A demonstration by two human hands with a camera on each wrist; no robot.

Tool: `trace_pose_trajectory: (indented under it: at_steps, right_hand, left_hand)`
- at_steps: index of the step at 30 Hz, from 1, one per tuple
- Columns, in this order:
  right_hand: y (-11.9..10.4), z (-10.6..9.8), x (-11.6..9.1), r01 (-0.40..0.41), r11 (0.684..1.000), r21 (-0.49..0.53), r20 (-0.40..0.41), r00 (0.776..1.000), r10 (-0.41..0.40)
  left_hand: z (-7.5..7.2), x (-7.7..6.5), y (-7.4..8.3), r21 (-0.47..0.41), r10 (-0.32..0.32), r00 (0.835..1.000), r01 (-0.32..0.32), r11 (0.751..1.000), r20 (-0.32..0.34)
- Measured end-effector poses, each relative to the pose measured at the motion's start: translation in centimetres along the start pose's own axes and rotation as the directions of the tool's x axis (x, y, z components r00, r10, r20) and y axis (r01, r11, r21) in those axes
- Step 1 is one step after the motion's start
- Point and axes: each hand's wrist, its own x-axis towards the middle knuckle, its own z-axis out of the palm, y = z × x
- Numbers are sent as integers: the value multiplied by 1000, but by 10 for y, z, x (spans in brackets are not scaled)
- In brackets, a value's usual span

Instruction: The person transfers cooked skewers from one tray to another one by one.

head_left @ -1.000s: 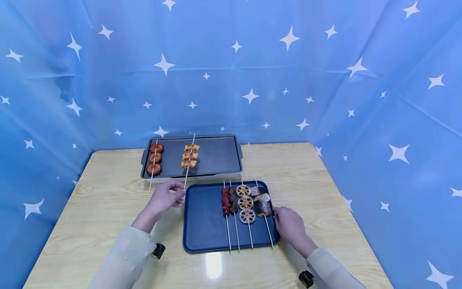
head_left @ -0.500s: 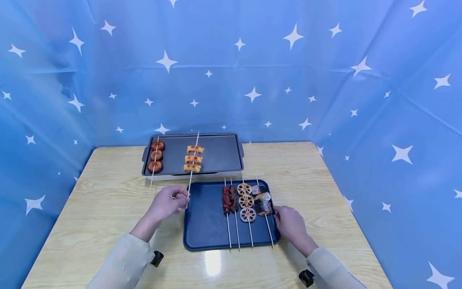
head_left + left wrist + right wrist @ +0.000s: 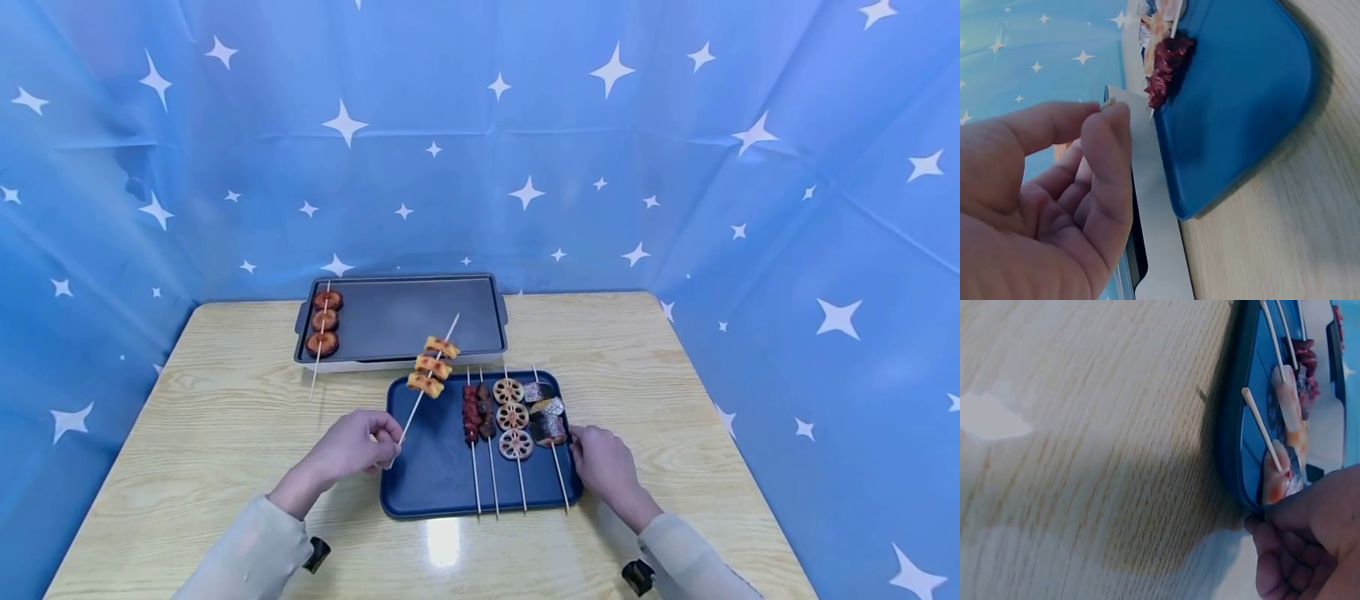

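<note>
My left hand [image 3: 352, 450] pinches the bare lower end of a skewer of yellow, browned pieces [image 3: 432, 366], held tilted above the left part of the blue tray [image 3: 427, 492]. In the left wrist view the thumb and index fingertip of the left hand [image 3: 1066, 200] meet at the stick's end. At the tray's right side, my right hand [image 3: 606, 468] grips the rim, thumb at the edge and other fingers curled, as the right wrist view shows. On the tray's right half lie skewers of red meat [image 3: 470, 414], brown meat [image 3: 485, 412], lotus root slices [image 3: 512, 417] and fish [image 3: 547, 427].
Behind the tray stands a dark griddle plate [image 3: 390, 312] with a pale base. A skewer of round brown slices [image 3: 323, 321] lies at its left end, stick poking over the front. A blue star-patterned curtain [image 3: 450, 167] surrounds the wooden table [image 3: 187, 433].
My left hand has moved the yellow skewer from over the griddle plate toward me and right, tilting it over the blue tray. The right hand stays at the tray's rim.
</note>
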Motion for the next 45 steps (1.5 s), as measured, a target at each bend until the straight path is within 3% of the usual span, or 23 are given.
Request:
trace_pose_trajectory:
  at_steps: [6, 15, 20, 31, 39, 45]
  right_hand:
    - [0, -2, 0, 10, 1000, 3, -8, 1000, -10]
    - [-3, -5, 1, -6, 1000, 10, 4, 1000, 6]
    - [-2, -4, 1, -4, 1000, 6, -9, 1000, 4]
    - [0, -2, 0, -2, 1000, 25, -4, 1000, 2]
    - [-2, -5, -1, -15, 998, 57, 10, 1000, 15]
    - [-2, -5, -2, -21, 998, 62, 17, 1000, 20]
  left_hand:
    - [-1, -7, -7, 70, -2, 997, -4, 998, 79]
    - [-2, -18, -15, 140, -62, 990, 43, 989, 131]
    - [2, -20, -19, 191, -70, 992, 49, 980, 102]
    - [27, -17, -21, 185, -88, 995, 78, 980, 44]
    - [48, -6, -24, 121, -92, 995, 86, 989, 41]
    - [61, -1, -19, 223, -76, 997, 79, 972, -25]
